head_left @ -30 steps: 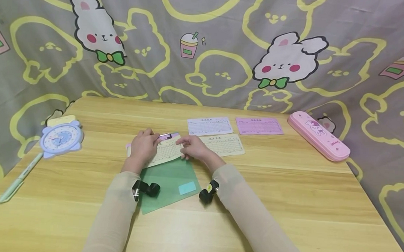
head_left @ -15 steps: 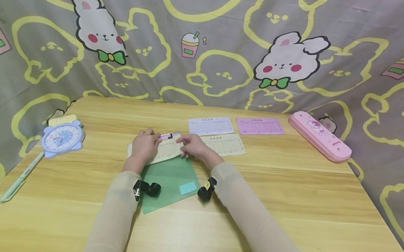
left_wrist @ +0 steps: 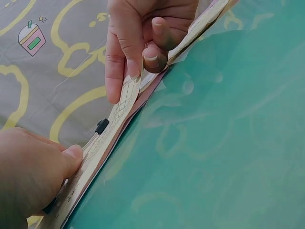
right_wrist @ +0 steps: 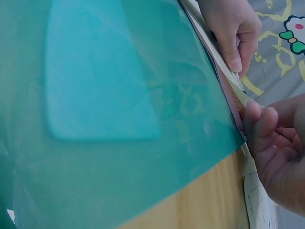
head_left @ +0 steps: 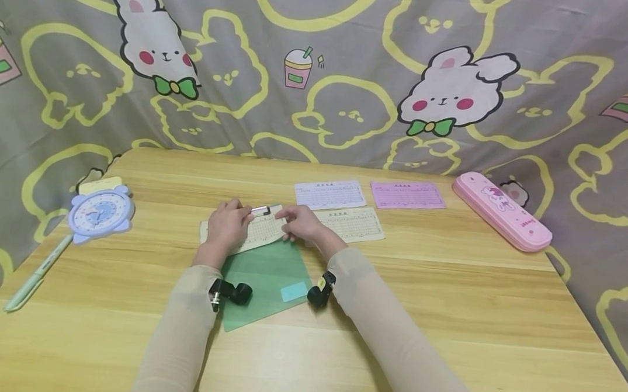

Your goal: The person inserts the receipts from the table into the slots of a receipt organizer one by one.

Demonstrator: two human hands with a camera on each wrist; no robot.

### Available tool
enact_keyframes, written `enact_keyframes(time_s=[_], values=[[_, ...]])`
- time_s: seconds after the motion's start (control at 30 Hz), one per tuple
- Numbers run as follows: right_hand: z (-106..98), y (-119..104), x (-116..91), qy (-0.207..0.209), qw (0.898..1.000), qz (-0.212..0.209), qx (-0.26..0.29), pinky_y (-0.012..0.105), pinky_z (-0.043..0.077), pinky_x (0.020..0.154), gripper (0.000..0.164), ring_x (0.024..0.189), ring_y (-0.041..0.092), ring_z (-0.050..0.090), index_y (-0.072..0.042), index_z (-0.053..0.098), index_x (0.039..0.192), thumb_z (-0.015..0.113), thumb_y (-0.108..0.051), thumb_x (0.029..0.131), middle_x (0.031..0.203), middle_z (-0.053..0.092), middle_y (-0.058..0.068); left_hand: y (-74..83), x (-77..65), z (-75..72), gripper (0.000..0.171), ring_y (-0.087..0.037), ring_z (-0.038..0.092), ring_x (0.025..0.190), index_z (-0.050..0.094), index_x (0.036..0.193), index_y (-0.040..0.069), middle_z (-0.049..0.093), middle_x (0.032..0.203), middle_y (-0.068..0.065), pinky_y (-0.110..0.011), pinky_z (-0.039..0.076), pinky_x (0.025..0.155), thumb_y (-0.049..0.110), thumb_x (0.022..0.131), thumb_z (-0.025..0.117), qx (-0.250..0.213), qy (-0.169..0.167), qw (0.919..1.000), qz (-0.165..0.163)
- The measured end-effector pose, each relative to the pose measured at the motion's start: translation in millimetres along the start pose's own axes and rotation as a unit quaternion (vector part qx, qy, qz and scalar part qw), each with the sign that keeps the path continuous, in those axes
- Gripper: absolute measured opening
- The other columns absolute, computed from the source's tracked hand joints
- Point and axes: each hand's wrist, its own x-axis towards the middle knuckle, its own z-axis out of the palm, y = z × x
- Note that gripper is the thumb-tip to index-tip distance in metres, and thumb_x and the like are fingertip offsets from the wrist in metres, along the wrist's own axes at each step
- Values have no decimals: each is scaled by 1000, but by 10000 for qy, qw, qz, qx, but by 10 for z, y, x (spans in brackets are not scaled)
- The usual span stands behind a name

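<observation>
A green translucent file folder (head_left: 260,275) with a pale blue label (head_left: 293,291) lies on the table. Along its far edge sits a metal clip with black ends (head_left: 261,210). A cream printed form sheet (head_left: 260,233) lies over the folder at that edge, with pinkish paper (left_wrist: 147,93) under it in the left wrist view. My left hand (head_left: 228,224) pinches the clip, thumb on its near side. The right hand (head_left: 303,225) pinches the sheet's right end between thumb and fingers, lifting it into a slight curl. Part of the sheet is hidden behind the left hand.
Behind and right of the hands lie a lilac form (head_left: 330,194), a purple form (head_left: 407,195) and another cream form (head_left: 352,224). A pink pencil case (head_left: 503,211) stands far right. A blue toy clock (head_left: 100,214) and a green highlighter (head_left: 38,274) lie at left.
The cream sheet has shifted slightly, and the pink-purple edges that showed past it at left and beside the clip are now covered. Both hands keep nearly the same places.
</observation>
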Motion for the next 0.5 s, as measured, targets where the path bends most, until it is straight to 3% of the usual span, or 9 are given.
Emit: enact_keyframes(time_s=[0.5], values=[[12, 15, 18, 76, 10000, -39, 14, 22, 44, 47, 35, 51, 15, 51, -2, 57, 107, 53, 11, 75, 91, 48, 12, 4, 2, 5, 32, -26, 39, 87, 56, 115, 7, 45, 98, -9, -39, 35, 70, 24, 89, 46, -28, -32, 10000, -56]])
